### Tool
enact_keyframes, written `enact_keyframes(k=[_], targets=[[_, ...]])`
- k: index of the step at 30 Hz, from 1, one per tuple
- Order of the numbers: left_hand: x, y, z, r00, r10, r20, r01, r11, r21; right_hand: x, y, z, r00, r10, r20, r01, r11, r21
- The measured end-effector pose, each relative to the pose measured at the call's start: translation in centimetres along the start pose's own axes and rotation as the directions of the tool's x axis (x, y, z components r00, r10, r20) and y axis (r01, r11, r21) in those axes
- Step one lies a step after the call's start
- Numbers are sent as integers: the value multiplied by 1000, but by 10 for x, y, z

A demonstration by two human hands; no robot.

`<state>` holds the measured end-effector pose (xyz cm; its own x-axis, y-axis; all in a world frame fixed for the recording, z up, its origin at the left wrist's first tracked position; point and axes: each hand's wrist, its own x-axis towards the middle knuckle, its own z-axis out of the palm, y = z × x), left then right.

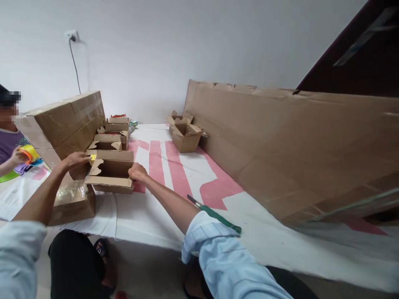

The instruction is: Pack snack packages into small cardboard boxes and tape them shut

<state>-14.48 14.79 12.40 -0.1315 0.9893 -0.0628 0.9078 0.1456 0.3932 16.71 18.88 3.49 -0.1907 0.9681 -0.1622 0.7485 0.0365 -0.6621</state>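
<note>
A white cloth (137, 216) with broad pink markings covers the work surface, its near edge hanging above a grey floor (149, 261). A pale wall (149, 50) closes the back, with a socket (71, 35) and a dark cord (75, 62) running down from it; a dark panel (368, 54) fills the upper right corner. Large cardboard (249, 141) stands along the right side, and a tall carton (75, 118) on the left. Between them, at the near end of a row on the left, is the open box (109, 181), flaps spread, its inside in shadow, so any contents cannot be made out. The right hand (138, 172) is clamped on its right edge; the left hand (76, 161) is at its left side, near a small yellow patch (93, 158), and whether its fingers are closed on anything cannot be told. Behind, more boxes (107, 138) line up, with something red (118, 115) at the far end. A taped box (75, 207) sits nearest the person. Two open cartons (187, 143) stand by the large cardboard. A green cutter (215, 216) lies beside the right sleeve (212, 236). At far left, a co-worker (9, 147) holds a yellow and orange item (28, 153).
</note>
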Motion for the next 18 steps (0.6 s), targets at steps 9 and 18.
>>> enact_keyframes(k=[9,18], targets=[[-133,-38,56,985,172,-25,-160,953,257,13,-9,12,998,64,24,-67,988,137],[-118,14,73,969,234,80,-244,953,179,10,-25,49,993,-103,-55,116,922,370]])
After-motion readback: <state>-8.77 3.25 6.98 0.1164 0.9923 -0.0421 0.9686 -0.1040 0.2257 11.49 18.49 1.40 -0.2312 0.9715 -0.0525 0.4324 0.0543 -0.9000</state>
